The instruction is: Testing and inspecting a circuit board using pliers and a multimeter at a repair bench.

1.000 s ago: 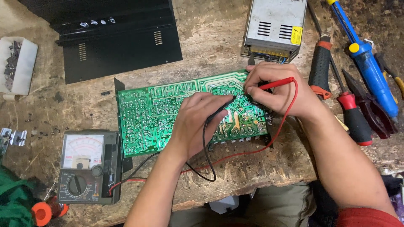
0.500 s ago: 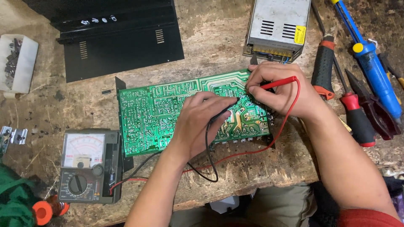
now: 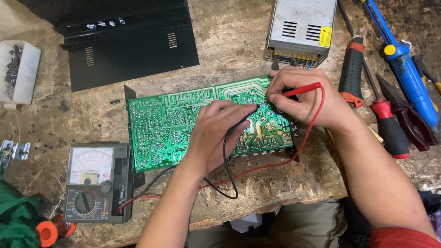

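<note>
Two hands work a green circuit board (image 3: 183, 124) on the counter (image 3: 229, 46): left hand (image 3: 216, 133) pinches the black probe (image 3: 239, 124), right hand (image 3: 303, 98) pinches the red probe (image 3: 301, 89); white tray (image 3: 28, 80) holds dark small parts (image 3: 13, 62); analog multimeter (image 3: 94, 181) front-left

Open bench (image 3: 229, 41) is left behind the circuit board (image 3: 170, 124); its right side is blocked by tools (image 3: 390, 128), its left front corner by the meter (image 3: 94, 181).

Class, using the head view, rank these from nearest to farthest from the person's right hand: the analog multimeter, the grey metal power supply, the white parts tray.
From the right hand:
1. Grey metal power supply, just above it.
2. Analog multimeter, lower left.
3. White parts tray, far left edge.
</note>
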